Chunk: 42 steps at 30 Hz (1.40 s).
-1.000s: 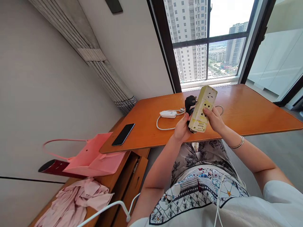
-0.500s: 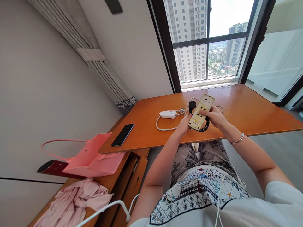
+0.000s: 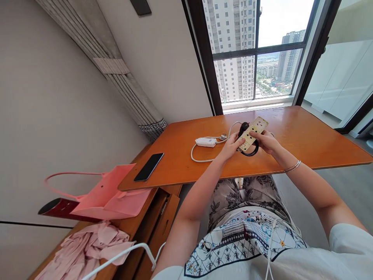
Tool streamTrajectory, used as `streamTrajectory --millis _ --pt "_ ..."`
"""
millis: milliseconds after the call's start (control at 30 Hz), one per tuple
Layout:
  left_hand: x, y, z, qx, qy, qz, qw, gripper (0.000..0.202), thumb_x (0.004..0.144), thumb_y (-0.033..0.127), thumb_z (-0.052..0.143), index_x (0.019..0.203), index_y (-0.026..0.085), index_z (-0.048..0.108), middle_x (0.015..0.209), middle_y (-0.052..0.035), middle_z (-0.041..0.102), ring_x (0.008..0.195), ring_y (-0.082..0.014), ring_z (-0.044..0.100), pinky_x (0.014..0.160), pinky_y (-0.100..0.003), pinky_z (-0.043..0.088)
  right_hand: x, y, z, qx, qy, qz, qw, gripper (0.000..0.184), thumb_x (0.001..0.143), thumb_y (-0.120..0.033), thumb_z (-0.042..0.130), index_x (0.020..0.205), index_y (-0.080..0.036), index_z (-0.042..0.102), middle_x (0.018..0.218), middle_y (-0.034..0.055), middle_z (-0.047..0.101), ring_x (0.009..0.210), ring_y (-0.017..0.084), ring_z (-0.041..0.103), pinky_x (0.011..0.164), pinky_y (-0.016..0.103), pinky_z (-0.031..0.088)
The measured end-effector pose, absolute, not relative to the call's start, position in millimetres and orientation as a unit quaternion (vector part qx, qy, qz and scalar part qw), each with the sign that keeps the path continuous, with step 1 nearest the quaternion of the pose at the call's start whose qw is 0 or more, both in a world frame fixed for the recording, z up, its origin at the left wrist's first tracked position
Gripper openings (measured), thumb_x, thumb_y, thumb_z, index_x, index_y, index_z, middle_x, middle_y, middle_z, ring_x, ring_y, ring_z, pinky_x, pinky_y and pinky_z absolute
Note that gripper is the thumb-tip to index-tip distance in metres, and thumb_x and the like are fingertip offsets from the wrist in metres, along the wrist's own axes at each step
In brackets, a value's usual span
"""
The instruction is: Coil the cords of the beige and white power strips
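While left fingers [image 3: 240, 142] and right fingers [image 3: 254, 134] grip a power strip [image 3: 258, 125], a cable [image 3: 201, 161] and phone [image 3: 149, 167] lie leftward.

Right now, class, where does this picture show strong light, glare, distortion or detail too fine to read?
Head view: sky washed white through the window; head view: pale sheen on the table near the glass; head view: curtain leaning steeply, probably wide-lens distortion; head view: print on the power strip too small to read.
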<state>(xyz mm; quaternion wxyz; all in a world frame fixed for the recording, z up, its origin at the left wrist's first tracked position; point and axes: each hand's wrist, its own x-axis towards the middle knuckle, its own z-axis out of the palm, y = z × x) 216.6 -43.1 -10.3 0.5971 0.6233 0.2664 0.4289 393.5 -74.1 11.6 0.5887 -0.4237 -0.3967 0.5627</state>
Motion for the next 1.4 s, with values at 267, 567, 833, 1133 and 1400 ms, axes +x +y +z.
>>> streamTrajectory --millis 267,567,833,1133,1400 --pt "228.7 -14.4 9.4 0.585 0.303 0.400 0.637 0.058 0.068 0.039 0.080 0.120 0.017 0.065 0.120 -0.0079 0.071 0.109 -0.0251 0.066 0.092 -0.034 0.052 417.0 -59.6 30.9 -0.434 -0.404 0.575 0.564 0.029 0.069 -0.009 0.080 0.092 -0.017 0.064 0.092 0.0063 0.076 0.070 0.016 0.070 0.058 0.026 0.061" --pt "251.4 19.8 23.7 0.563 0.333 0.426 0.625 0.058 0.080 0.042 0.068 0.131 0.017 0.056 0.113 -0.0082 0.072 0.107 -0.0235 0.067 0.083 -0.030 0.051 421.6 -28.6 31.0 -0.428 -0.373 0.532 0.628 0.038 0.066 -0.010 0.078 0.096 -0.020 0.057 0.094 0.0041 0.073 0.076 0.019 0.072 0.063 0.031 0.064" --pt "237.7 37.2 -12.6 0.593 0.428 0.459 0.504 0.035 0.089 0.038 0.057 0.118 0.019 0.060 0.128 -0.0133 0.065 0.110 -0.0242 0.066 0.093 -0.039 0.049 482.5 30.0 33.0 -0.472 -0.307 0.429 0.706 0.032 0.072 -0.015 0.073 0.098 -0.020 0.056 0.093 0.0030 0.070 0.075 0.014 0.069 0.063 0.025 0.063" --pt "221.6 12.6 -65.7 0.797 0.379 0.369 0.291 0.027 0.084 0.017 0.061 0.110 0.012 0.064 0.119 -0.0147 0.066 0.107 -0.0239 0.065 0.102 -0.044 0.050 551.0 75.7 -5.0 -0.604 -0.175 0.302 0.717 0.028 0.081 -0.014 0.065 0.106 -0.017 0.052 0.095 0.0058 0.065 0.074 0.013 0.065 0.055 0.023 0.058" --pt "217.0 9.7 -74.1 0.834 0.360 0.320 0.270 0.024 0.083 0.017 0.062 0.107 0.016 0.066 0.117 -0.0113 0.066 0.109 -0.0236 0.064 0.104 -0.044 0.051 552.4 107.7 -29.5 -0.645 -0.208 0.277 0.682 0.026 0.080 -0.013 0.065 0.101 -0.018 0.051 0.096 0.0053 0.064 0.081 0.014 0.066 0.063 0.024 0.059"
